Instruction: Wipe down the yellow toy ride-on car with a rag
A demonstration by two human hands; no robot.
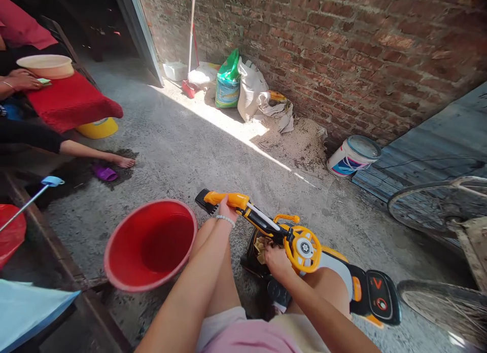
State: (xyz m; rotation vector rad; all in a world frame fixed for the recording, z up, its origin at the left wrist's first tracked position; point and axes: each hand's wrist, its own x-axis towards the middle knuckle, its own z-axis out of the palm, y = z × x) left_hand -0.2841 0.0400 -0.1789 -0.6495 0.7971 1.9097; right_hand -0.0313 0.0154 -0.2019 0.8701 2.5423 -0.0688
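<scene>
While left hand (227, 209) clenches orange handle (236, 199) | right hand (277, 260) touches toy car (337, 267), grip unclear

No words legible. The black panel (376, 294) of the yellow toy car (304, 249) bears a red V-shaped mark and a red ring symbol. Print on the green sack (227, 86) and the paint bucket (352, 159) is unreadable.

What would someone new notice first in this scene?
The yellow toy car in the middle foreground stands out: the left hand grips its orange handle and the right hand rests beside its steering wheel. Just left of it sits a big red basin on the concrete floor, with a sunlit brick wall behind.
</scene>
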